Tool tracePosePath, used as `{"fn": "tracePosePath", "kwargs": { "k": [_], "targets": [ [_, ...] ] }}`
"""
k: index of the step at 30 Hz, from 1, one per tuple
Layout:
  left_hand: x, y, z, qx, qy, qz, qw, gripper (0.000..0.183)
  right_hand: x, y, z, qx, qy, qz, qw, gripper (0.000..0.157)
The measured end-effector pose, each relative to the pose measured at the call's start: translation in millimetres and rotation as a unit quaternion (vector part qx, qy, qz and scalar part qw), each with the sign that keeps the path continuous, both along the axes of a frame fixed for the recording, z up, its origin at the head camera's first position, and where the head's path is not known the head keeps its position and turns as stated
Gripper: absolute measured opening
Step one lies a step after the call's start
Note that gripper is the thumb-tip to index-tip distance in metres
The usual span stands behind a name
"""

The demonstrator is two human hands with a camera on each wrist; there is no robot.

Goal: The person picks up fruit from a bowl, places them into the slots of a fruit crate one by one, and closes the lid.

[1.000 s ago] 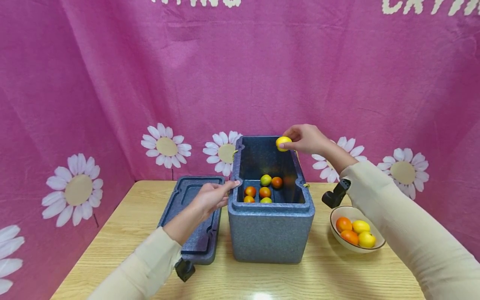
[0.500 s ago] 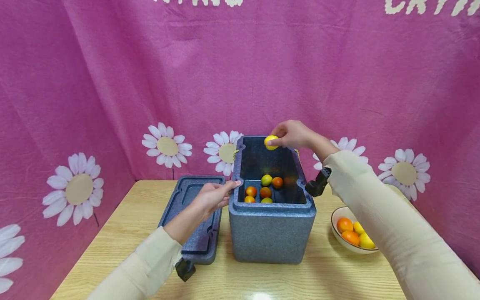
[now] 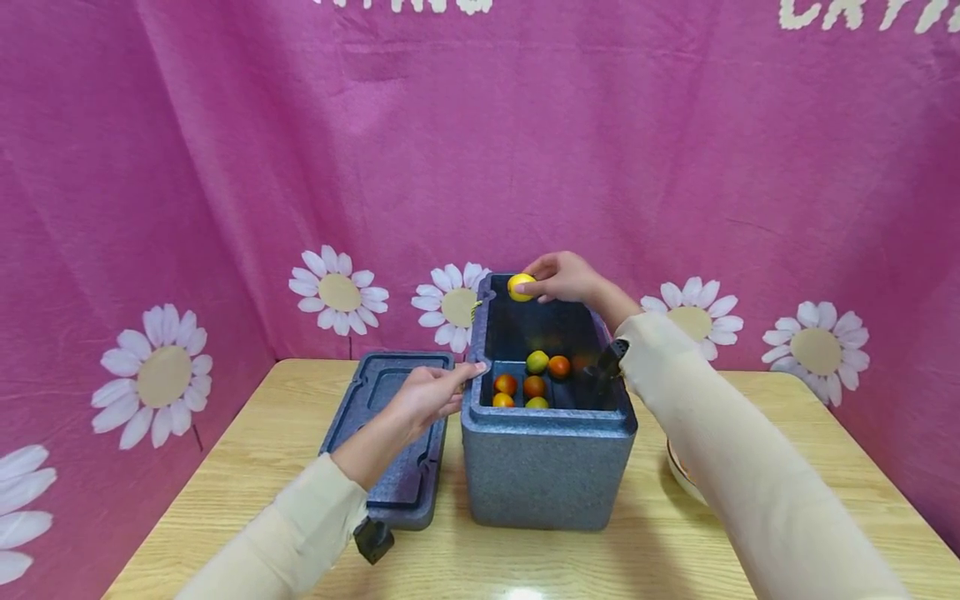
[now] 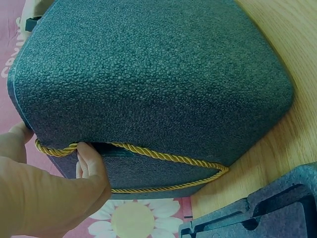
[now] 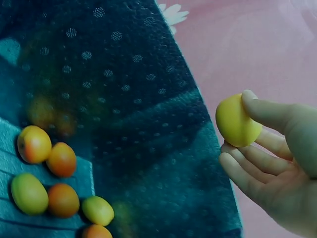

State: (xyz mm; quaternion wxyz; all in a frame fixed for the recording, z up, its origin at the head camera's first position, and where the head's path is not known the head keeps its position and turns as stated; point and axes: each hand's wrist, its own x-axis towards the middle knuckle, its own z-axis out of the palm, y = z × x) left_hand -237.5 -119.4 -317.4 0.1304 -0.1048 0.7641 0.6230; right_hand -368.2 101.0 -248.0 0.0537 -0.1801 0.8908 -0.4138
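In box (image 3: 550, 479), six fruits (image 3: 535, 387), left hand (image 3: 426, 396) gripping rim (image 3: 478, 337), right hand (image 3: 566, 277) pinching yellow fruit (image 5: 237, 121)

The box (image 3: 551, 479) stands on the counter (image 3: 225, 517), with fruits (image 3: 535, 386) inside it. The lid (image 3: 408, 467) lies at its left, the bowl (image 3: 681, 477) at its right. Behind them hangs a curtain (image 3: 525, 150).

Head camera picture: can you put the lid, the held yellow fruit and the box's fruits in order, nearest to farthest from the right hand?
1. Yellow fruit, pinched in the right hand.
2. Fruits in the box, lower down.
3. Lid, on the table, left of the box.
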Motion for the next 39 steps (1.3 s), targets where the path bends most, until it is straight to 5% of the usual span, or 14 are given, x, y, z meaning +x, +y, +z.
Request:
{"fn": "tracePosePath", "kwargs": {
  "k": [5, 14, 21, 31, 39],
  "targets": [
    [0.6, 1, -0.2, 0.0, 0.002, 0.001, 1.0, 0.078, -2.2, -5, -11.0, -0.014, -0.02, 0.004, 1.0, 0.04],
    [0.4, 1, -1.7, 0.002, 0.001, 0.004, 1.0, 0.076, -5.1, -3, -22.0, 0.037, -0.02, -0.014, 0.999, 0.042],
    [0.5, 1, -1.8, 0.005, 0.0, 0.004, 1.0, 0.076, 1.1, 0, -9.3, 0.024, -0.032, -0.063, 0.997, 0.047],
    [1.6, 2, -2.2, 0.001, -0.001, 0.006, 1.0, 0.075, 20.8, 26, 26.8, -0.009, -0.006, -0.058, 0.998, 0.045],
    [-0.4, 1, -1.0, 0.001, -0.004, 0.004, 1.0, 0.078, 50.1, 71, 22.0, 0.023, 0.034, -0.057, 0.998, 0.047]
  ]
}}
